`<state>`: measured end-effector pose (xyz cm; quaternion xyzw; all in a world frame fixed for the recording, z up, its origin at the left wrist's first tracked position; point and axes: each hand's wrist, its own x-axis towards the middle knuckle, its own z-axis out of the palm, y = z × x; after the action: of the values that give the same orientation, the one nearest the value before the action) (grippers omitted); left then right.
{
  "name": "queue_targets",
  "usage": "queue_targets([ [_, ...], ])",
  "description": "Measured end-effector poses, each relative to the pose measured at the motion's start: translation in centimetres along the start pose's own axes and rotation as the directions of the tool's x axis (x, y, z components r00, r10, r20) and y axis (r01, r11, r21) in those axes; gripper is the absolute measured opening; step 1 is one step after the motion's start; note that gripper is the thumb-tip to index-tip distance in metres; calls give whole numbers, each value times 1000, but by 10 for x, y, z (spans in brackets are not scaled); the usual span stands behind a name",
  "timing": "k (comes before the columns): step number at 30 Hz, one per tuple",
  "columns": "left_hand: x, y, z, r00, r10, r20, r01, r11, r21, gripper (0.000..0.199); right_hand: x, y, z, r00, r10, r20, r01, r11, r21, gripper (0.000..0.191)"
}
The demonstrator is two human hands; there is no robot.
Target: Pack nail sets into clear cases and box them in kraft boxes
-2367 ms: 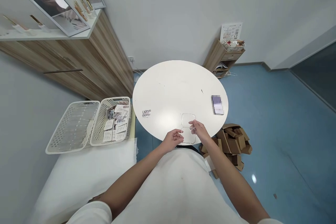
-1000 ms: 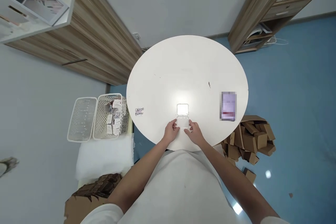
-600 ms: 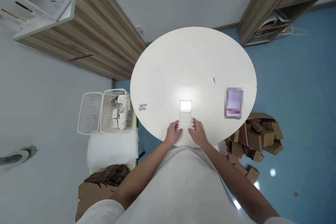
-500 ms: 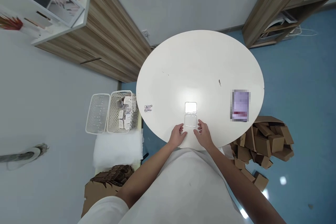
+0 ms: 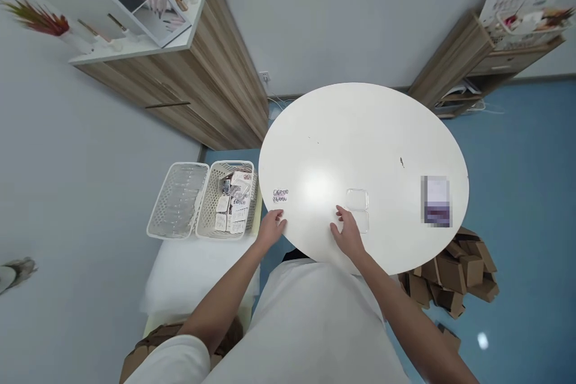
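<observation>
The clear case lies open on the white desk, just beside the right hand — its fingers loosely parted, holding nothing. The left hand, fingers also apart, is near the shiny beads — close to the desk's edge.

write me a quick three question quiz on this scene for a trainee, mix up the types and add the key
1. True or false: the clear case lies open on the white table.
2. Which hand is nearer that case?
3. The pile on the blue floor is: A) shoes B) cardboard C) towels

Key: 1 true; 2 the right hand, with nothing seen in its grip; 3 B
</observation>
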<state>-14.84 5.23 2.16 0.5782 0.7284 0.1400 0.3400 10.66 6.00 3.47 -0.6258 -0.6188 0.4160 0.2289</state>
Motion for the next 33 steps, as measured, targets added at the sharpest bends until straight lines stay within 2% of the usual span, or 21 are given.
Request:
queue_targets([
  [4, 26, -18, -29, 999, 17, 50, -24, 992, 125, 48, 16, -24, 39, 968, 78, 240, -55, 993, -100, 53],
  [8, 49, -16, -43, 993, 27, 115, -52, 973, 223, 62, 35, -44, 66, 941, 110, 319, -40, 975, -219, 56],
  [13, 70, -12, -48, 980, 76, 184, -125, 955, 268, 68, 64, -67, 87, 948, 89, 305, 19, 942, -336, 59],
  [21, 84, -23, -43, 971, 111, 213, -160, 960, 228, 60, 90, -82, 117, 965, 139, 224, -29, 902, -431, 62],
  [25, 86, -25, -41, 970, 118, 211, -159, 969, 191, 59, 94, -83, 121, 966, 159, 204, -40, 870, -491, 63],
  [33, 90, -21, -42, 968, 105, 230, -141, 979, 145, 56, 107, -91, 118, 958, 152, 243, 6, 837, -548, 56],
])
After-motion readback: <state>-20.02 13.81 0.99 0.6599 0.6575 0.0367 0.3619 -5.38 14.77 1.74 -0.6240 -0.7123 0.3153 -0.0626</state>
